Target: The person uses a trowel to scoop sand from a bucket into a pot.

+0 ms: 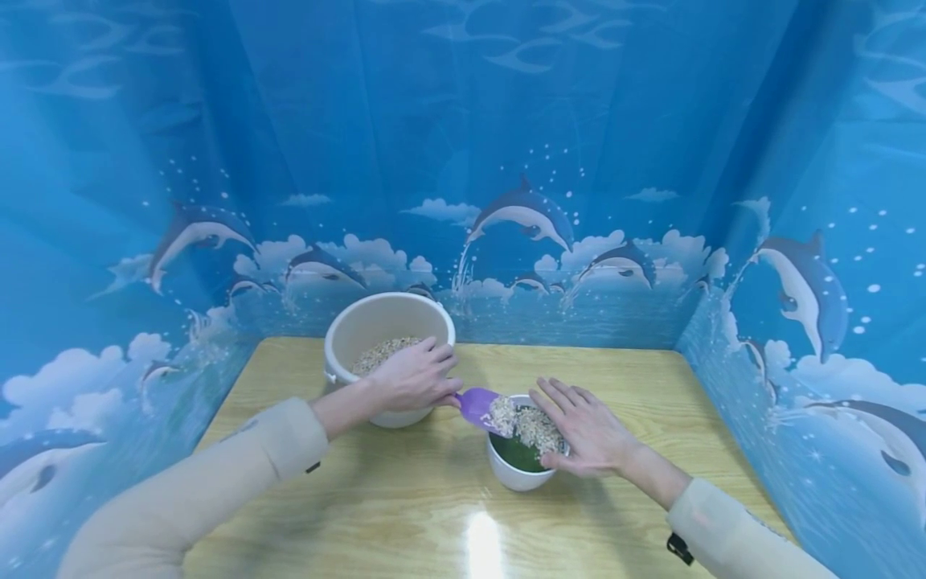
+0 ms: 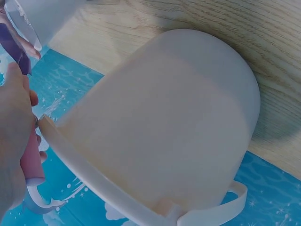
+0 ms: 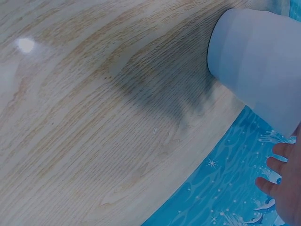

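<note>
On my left I see the big cream bucket point(image 1: 387, 326) at the back of the wooden table point(image 1: 405, 515), with grain point(image 1: 383, 351) lying in it. My left hand point(image 1: 414, 376) hangs over its near rim, fingers curled round the handle of the purple scoop point(image 1: 479, 406) — a firm grip. The scoop's blade reaches right, heaped with grain and tipped over the small white pot point(image 1: 517, 470), which stands just beside the bucket and shows something green inside. My right hand point(image 1: 587, 430) rests on the pot's far rim, fingers straight and spread, holding nothing — palm down against the edge. Dolphin-printed blue curtain point(image 1: 521, 217) walls the table on three sides.
</note>
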Demonstrator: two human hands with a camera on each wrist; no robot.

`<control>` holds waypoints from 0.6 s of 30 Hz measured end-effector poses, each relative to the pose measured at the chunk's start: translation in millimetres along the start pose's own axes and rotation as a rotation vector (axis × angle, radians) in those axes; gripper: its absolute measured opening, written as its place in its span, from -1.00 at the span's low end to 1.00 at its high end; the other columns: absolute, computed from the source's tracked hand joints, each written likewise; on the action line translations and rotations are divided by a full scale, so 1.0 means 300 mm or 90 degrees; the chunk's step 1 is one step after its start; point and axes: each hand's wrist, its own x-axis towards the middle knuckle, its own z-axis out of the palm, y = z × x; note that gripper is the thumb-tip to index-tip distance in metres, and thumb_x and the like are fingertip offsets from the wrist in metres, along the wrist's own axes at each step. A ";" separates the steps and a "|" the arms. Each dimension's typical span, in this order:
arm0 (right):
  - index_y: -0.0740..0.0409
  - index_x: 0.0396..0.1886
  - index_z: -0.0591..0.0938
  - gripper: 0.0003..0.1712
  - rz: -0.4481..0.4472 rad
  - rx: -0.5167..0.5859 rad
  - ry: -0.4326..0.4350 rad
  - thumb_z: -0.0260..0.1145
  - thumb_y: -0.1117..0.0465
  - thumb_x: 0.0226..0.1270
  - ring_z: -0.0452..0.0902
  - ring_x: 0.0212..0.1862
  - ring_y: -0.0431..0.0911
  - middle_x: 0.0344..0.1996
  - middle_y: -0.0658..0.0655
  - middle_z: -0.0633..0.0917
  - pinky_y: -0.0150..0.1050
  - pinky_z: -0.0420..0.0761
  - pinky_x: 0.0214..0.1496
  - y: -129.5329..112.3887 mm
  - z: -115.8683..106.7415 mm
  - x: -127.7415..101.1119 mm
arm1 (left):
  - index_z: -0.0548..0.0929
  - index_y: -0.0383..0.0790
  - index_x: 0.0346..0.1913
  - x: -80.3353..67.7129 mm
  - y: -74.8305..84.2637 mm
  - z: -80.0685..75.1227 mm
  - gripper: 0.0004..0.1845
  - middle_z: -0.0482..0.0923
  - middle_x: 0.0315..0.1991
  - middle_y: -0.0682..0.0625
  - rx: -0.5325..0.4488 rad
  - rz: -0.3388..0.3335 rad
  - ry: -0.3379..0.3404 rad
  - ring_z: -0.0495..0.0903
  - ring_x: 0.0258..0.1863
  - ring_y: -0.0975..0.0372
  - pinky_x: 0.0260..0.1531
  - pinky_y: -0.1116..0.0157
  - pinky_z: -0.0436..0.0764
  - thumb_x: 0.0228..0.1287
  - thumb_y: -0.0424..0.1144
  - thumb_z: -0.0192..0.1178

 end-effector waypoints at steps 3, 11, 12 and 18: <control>0.18 0.65 0.24 0.23 0.000 0.004 -0.002 0.22 -0.56 0.25 0.35 0.56 0.30 0.61 0.35 0.31 0.31 0.48 0.45 0.001 0.001 0.000 | 0.65 0.17 -0.14 0.001 -0.001 -0.003 -0.52 0.68 -0.16 0.11 0.027 0.012 0.004 0.56 -0.07 0.23 -0.05 0.27 0.54 0.58 0.38 -0.14; 0.19 0.63 0.26 0.23 -0.004 0.000 0.010 0.07 -0.64 0.31 0.37 0.55 0.30 0.60 0.36 0.33 0.31 0.50 0.44 0.003 0.003 -0.003 | 0.66 0.17 -0.14 0.008 0.006 0.003 -0.49 0.69 -0.14 0.11 0.061 0.023 -0.003 0.57 -0.03 0.23 -0.04 0.27 0.56 0.58 0.40 -0.16; 0.19 0.63 0.26 0.23 -0.004 0.000 0.009 0.06 -0.64 0.32 0.37 0.55 0.30 0.60 0.35 0.33 0.31 0.50 0.43 0.003 0.002 -0.002 | 0.67 0.17 -0.14 0.009 0.007 0.003 -0.49 0.69 -0.14 0.12 0.063 0.023 -0.003 0.57 -0.03 0.23 -0.04 0.27 0.57 0.58 0.39 -0.16; 0.19 0.64 0.25 0.23 0.000 -0.002 0.004 0.10 -0.63 0.30 0.36 0.56 0.29 0.61 0.35 0.32 0.30 0.50 0.44 0.003 0.006 -0.001 | 0.69 0.18 -0.14 0.013 0.014 0.000 -0.46 0.70 -0.14 0.11 0.072 0.024 -0.012 0.56 -0.05 0.23 -0.03 0.27 0.57 0.58 0.40 -0.18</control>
